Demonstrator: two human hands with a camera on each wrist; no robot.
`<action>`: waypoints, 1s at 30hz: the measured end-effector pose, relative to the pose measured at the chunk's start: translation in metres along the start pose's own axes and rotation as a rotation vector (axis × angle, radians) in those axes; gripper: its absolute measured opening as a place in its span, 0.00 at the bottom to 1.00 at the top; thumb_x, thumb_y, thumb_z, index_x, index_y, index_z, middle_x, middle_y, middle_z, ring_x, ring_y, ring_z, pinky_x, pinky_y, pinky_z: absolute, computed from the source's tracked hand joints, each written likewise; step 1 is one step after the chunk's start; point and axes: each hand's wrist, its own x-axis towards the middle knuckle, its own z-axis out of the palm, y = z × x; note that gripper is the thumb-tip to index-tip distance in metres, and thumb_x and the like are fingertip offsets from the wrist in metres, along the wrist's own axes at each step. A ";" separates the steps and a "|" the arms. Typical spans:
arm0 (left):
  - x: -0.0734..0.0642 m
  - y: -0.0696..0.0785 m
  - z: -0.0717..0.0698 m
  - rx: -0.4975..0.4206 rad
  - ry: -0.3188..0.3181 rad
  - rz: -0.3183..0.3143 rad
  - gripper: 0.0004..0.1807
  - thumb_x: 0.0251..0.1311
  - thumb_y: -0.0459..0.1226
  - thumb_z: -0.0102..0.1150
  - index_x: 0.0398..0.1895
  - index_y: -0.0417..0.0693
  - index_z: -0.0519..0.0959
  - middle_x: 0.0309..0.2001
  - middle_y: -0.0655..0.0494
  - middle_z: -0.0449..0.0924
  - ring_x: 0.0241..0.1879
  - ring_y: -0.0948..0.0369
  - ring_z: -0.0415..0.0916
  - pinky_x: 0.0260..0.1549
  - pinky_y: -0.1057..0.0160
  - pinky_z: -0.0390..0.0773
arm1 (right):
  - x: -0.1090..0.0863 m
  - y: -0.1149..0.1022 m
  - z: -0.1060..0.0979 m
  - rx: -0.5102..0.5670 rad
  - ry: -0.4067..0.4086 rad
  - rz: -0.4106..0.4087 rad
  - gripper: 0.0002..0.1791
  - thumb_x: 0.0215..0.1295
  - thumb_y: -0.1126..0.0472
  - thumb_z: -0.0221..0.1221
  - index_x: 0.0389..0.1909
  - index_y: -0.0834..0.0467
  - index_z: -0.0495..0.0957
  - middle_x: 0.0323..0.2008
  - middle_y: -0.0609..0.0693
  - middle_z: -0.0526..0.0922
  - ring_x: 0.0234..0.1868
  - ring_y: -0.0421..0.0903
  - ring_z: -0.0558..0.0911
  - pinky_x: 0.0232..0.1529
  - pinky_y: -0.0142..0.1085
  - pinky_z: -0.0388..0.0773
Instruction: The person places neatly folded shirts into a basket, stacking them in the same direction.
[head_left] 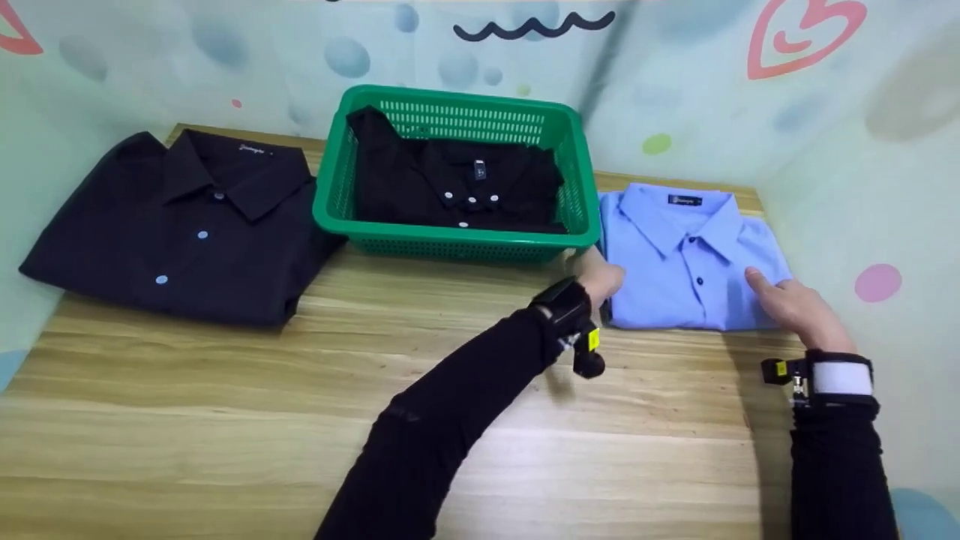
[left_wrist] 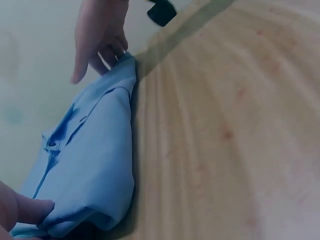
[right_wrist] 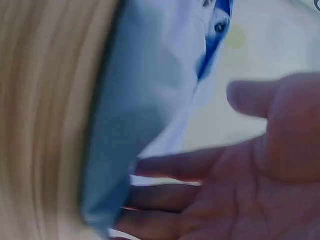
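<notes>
A folded light blue shirt [head_left: 660,255] with dark buttons lies on the table at the right, collar toward the wall. My left hand [head_left: 600,276] grips its left side; in the left wrist view the thumb [left_wrist: 35,211] lies on top of the cloth, which puckers beside it, and the other fingers are hidden. At the opposite side is my right hand [head_left: 806,311], thumb raised away from the shirt. The right wrist view shows its straight fingers [right_wrist: 175,165] reaching the shirt's edge, their tips partly hidden by the cloth.
A green plastic basket [head_left: 457,234] stands at the back middle, close beside the blue shirt, with a folded black shirt [head_left: 405,180] inside. Another folded black shirt [head_left: 240,247] with white buttons lies at the left. Patterned walls [head_left: 675,90] border the wooden table [head_left: 225,420].
</notes>
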 end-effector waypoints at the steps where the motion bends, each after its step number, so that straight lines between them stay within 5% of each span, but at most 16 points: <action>1: -0.002 -0.003 0.000 -0.012 -0.012 0.004 0.26 0.60 0.36 0.60 0.64 0.45 0.70 0.60 0.55 0.70 0.56 0.62 0.67 0.54 0.70 0.68 | -0.002 0.000 -0.002 -0.015 -0.017 -0.003 0.56 0.72 0.31 0.22 0.63 0.87 0.48 0.61 0.87 0.50 0.61 0.82 0.54 0.60 0.68 0.55; 6: -0.014 -0.021 0.001 -0.099 -0.027 0.022 0.20 0.56 0.39 0.69 0.51 0.42 0.77 0.47 0.56 0.79 0.46 0.60 0.74 0.47 0.65 0.75 | -0.012 0.000 -0.003 -0.057 -0.064 -0.001 0.57 0.72 0.31 0.22 0.62 0.88 0.46 0.60 0.88 0.49 0.61 0.83 0.53 0.60 0.69 0.54; 18: -0.041 -0.050 0.002 -0.365 -0.149 0.016 0.18 0.55 0.32 0.71 0.44 0.40 0.72 0.36 0.53 0.74 0.38 0.57 0.73 0.40 0.63 0.77 | -0.023 0.002 0.007 -0.083 0.011 -0.004 0.56 0.73 0.32 0.21 0.59 0.90 0.53 0.57 0.89 0.55 0.58 0.83 0.59 0.58 0.68 0.59; 25: -0.065 -0.052 0.016 -0.486 -0.186 0.021 0.19 0.55 0.27 0.68 0.47 0.36 0.71 0.44 0.49 0.74 0.47 0.55 0.73 0.52 0.60 0.75 | -0.022 0.008 0.014 -0.095 0.201 -0.012 0.52 0.75 0.36 0.25 0.53 0.88 0.64 0.51 0.87 0.64 0.52 0.82 0.66 0.51 0.67 0.66; 30: -0.073 -0.055 0.016 -0.468 -0.209 0.040 0.23 0.56 0.25 0.66 0.54 0.34 0.69 0.52 0.45 0.73 0.53 0.53 0.72 0.57 0.59 0.72 | -0.020 0.009 0.019 -0.089 0.213 0.006 0.52 0.75 0.35 0.25 0.53 0.88 0.64 0.52 0.87 0.64 0.51 0.82 0.67 0.49 0.67 0.67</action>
